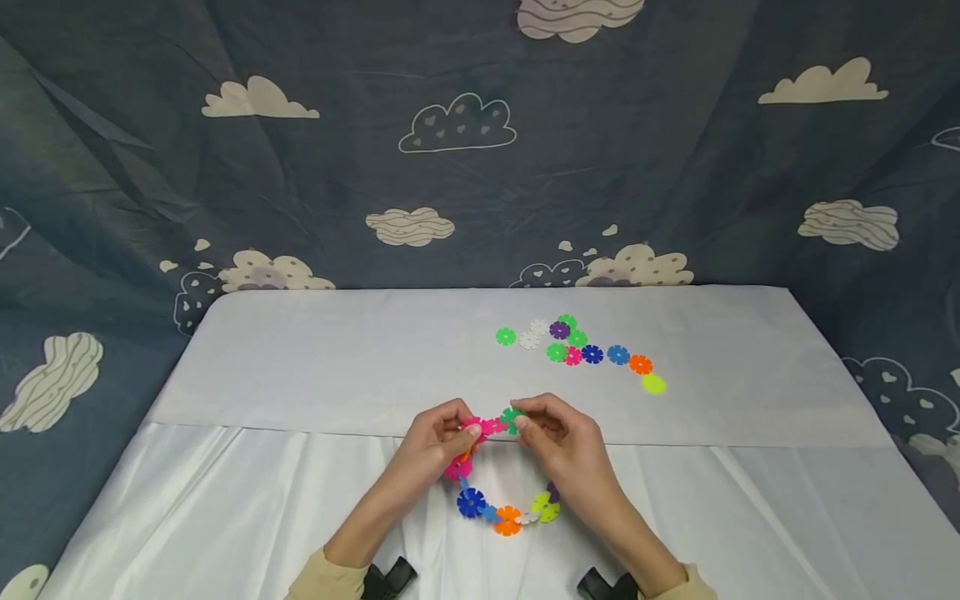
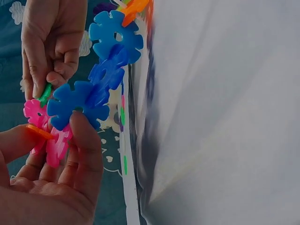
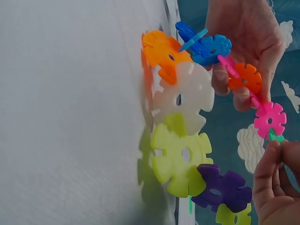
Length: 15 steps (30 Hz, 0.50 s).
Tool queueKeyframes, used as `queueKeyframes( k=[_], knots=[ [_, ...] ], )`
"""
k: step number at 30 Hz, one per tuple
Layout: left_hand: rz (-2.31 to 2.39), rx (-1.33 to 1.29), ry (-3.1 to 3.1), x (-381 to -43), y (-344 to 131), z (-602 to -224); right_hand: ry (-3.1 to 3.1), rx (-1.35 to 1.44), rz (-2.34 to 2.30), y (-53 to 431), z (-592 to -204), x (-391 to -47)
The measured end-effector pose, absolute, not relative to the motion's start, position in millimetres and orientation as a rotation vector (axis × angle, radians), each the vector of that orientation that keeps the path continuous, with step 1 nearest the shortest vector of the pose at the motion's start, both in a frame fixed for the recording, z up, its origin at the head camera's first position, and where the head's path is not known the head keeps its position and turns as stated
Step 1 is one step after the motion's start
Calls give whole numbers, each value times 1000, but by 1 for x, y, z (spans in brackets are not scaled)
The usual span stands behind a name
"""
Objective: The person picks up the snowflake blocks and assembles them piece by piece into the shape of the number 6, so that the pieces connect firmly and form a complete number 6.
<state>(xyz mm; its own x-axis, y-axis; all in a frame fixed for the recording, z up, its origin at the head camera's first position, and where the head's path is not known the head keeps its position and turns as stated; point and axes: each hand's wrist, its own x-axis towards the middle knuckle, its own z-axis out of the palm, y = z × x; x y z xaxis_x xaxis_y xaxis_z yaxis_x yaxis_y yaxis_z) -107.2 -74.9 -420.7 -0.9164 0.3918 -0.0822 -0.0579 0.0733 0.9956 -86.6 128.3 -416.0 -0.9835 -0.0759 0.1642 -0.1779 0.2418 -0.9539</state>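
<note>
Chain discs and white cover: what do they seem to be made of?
Chain discs: probably moulded plastic, smooth with a slight sheen; each is evenly coloured with crisp, slotted edges. White cover: likely fabric, mostly matt; its front part shows soft folds. The exact fibre can't be told.

my chain of notched, flower-shaped plastic discs (image 1: 507,527) mixes pink, orange, dark blue, lighter blue, white, yellow-green, purple and green, each disc one plain colour. i see loose notched plastic discs (image 1: 597,356) in green, white, purple, pink, two blues, orange and yellow. my fabric sleeves (image 1: 326,579) are tan, the cloth-covered table (image 1: 337,367) white. the dark blue-grey fabric backdrop (image 1: 480,258) bears cream clouds, some wavy-lined, some dotted, and white-outlined ones with hearts.
</note>
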Motion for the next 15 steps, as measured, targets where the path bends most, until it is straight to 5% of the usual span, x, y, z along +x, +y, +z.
queueKeyframes(
  k=[15],
  knots=[
    [1751,377,2070,-109,-75,-420,-2492,360,1785,130,-416,-89]
  ],
)
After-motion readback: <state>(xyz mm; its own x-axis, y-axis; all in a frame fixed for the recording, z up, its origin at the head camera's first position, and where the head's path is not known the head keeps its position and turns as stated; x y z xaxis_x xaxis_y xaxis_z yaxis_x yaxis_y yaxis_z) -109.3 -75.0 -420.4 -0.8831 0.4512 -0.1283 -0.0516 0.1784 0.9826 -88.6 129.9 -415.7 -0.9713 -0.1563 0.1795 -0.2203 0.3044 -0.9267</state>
